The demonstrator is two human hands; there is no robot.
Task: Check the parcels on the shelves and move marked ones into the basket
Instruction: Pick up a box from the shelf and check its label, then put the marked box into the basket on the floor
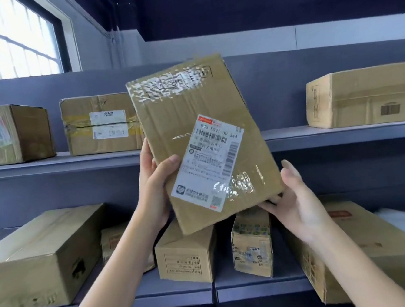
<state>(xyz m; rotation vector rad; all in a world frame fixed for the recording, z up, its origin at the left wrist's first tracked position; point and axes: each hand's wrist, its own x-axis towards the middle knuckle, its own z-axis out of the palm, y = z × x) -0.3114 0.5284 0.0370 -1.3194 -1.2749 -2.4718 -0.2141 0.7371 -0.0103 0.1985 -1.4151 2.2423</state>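
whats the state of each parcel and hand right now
flat brown cardboard parcel with white shipping label: held up, tilted, taped shut
left hand: grips the parcel's left edge, thumb on front
right hand: fingers support the parcel's lower right corner
brown taped box with white label: on the upper shelf, shut
light cardboard box with barcode: on the upper shelf, shut
small upright cardboard box: on the lower shelf, shut
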